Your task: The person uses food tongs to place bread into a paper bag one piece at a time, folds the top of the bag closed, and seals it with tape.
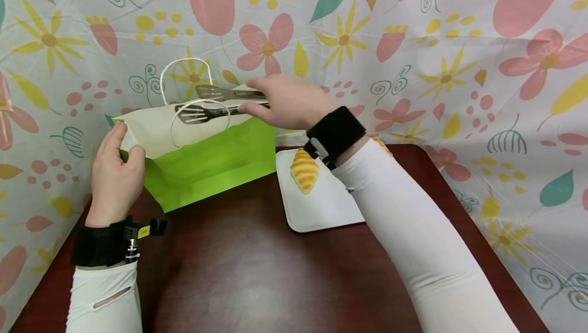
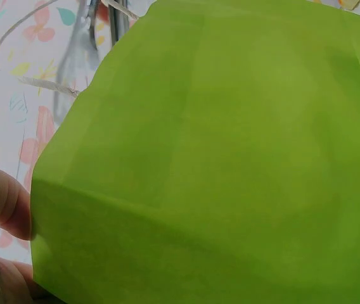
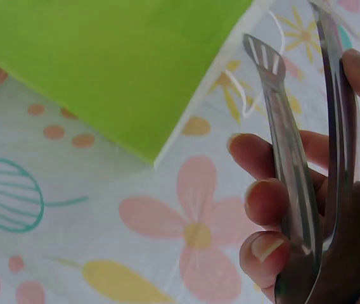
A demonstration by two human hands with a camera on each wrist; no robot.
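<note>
A green paper bag (image 1: 216, 164) with a pale inside and white cord handles (image 1: 186, 59) stands tilted on the table, its mouth facing up. My left hand (image 1: 117, 180) grips the bag's left edge between thumb and fingers; the left wrist view shows the thumb (image 2: 12, 206) at that edge. Over the bag's mouth, my right hand (image 1: 294, 100) holds metal serving tongs (image 3: 348, 158) with slotted ends. The two tong arms are spread apart, and I see nothing between their tips. What lies deep in the bag is hidden.
Right of the bag, a white tray (image 1: 317, 219) bears a striped yellow-orange pastry (image 1: 304, 171). Another yellow-orange piece (image 1: 382, 145) shows partly behind my right sleeve. The dark red-brown table (image 1: 239, 271) backs onto a flower-patterned curtain (image 1: 285, 16).
</note>
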